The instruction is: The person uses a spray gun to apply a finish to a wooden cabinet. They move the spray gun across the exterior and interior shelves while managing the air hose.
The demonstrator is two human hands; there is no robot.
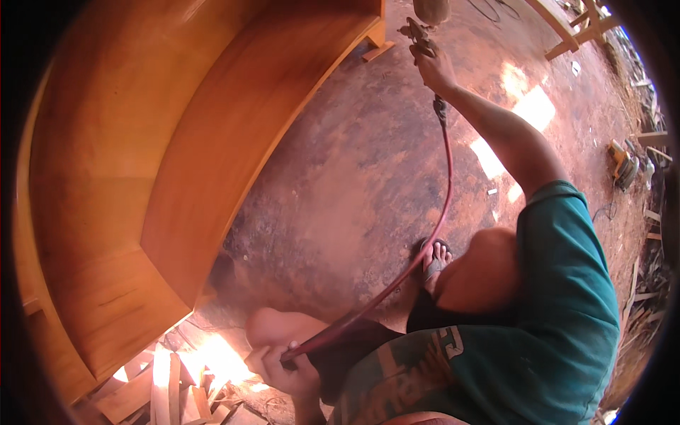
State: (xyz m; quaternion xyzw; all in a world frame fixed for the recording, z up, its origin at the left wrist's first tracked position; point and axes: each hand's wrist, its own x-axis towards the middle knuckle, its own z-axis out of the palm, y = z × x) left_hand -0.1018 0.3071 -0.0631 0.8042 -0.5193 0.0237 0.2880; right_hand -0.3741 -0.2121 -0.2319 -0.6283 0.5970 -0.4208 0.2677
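Note:
My right hand [433, 69] is stretched out ahead and grips a metal spray gun [419, 34] with a round cup [431, 8] on top. The gun sits near the far corner of a large curved orange-brown wooden piece of furniture [142, 177] that fills the left side. A red air hose [445, 205] runs from the gun down past my sandalled foot [433, 258] to my left hand [287, 368]. That hand is closed around the hose by my bent knee [273, 327]. I am crouched low, in a teal shirt.
Reddish-brown dirt floor [354, 156] with bright sun patches [531, 106]. Several wood offcuts [170, 389] lie at the lower left under the furniture. A yellow power tool [622, 163] rests at the right, a wooden frame [574, 28] at the top right, and more scrap wood [648, 290] along the right rim.

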